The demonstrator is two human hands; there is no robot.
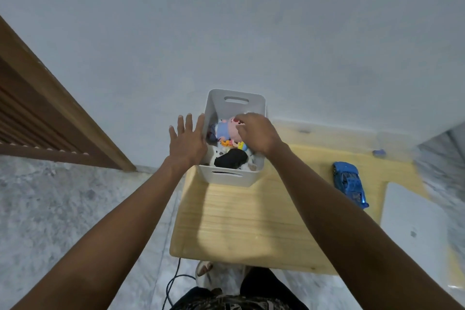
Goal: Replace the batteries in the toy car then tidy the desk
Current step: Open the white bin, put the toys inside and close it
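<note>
Pale wall and speckled floor frame a small wooden worktop (pixel 251 219). At its far left corner sits a white bin (pixel 227 178) of soft toys. The left hand (pixel 187 139) rests flat and released against the bin's side; the right hand (pixel 256 133) reaches inside, fingers curled onto a plush toy (pixel 225 129). Well apart to the right lies the blue toy car (pixel 349 182): probably light, rigid plastic, best held across its body.
</note>
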